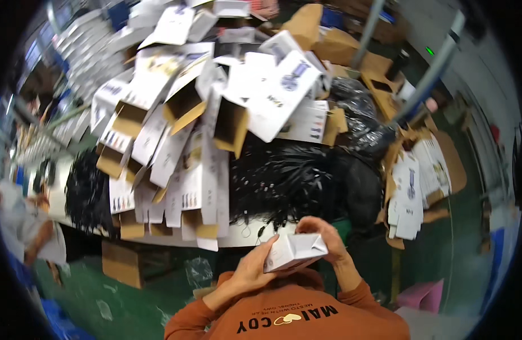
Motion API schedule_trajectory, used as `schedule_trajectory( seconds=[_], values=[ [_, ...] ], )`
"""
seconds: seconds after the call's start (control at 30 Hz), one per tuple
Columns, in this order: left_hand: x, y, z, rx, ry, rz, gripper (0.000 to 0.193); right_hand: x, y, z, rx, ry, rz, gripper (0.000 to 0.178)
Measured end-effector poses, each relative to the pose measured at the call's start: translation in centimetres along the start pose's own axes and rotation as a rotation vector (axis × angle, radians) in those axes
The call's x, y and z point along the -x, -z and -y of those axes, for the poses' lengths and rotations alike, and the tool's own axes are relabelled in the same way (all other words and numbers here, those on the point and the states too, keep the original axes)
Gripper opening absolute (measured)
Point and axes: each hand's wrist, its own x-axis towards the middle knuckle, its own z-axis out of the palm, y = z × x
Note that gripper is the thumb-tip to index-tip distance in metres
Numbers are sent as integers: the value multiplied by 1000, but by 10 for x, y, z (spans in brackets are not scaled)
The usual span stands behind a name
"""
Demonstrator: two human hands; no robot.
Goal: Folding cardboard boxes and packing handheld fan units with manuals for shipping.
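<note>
Close to my body I hold a small white carton (292,252), tilted, with one pale face turned up. My left hand (254,262) grips its left side, the thumb along the upper edge. My right hand (327,235) curls round the far right corner with bent fingers; part of its grip is hidden behind the carton. Just beyond my hands lies a heap of black cables (289,175) on the white tabletop (246,233). Left of the cables, several larger white cartons (184,170) are piled up, many with open flaps showing brown insides.
Black plastic bags (357,113) bulge at the right of the heap. An open brown box (448,156) with flat white cartons (407,192) stands at the right, near metal posts (431,73). At the left is another person (31,232). A brown carton (122,263) sits below the table.
</note>
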Motion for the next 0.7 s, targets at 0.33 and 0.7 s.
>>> schedule_trajectory(
  seconds=[0.33,0.7],
  values=[
    [-219,219,-169,-341,-175,-720,61,55,48,61,-6,460,-317,45],
    [-153,26,-153,-169,-458,254,17,116,175,92,1468,152,-1517,54]
  ],
)
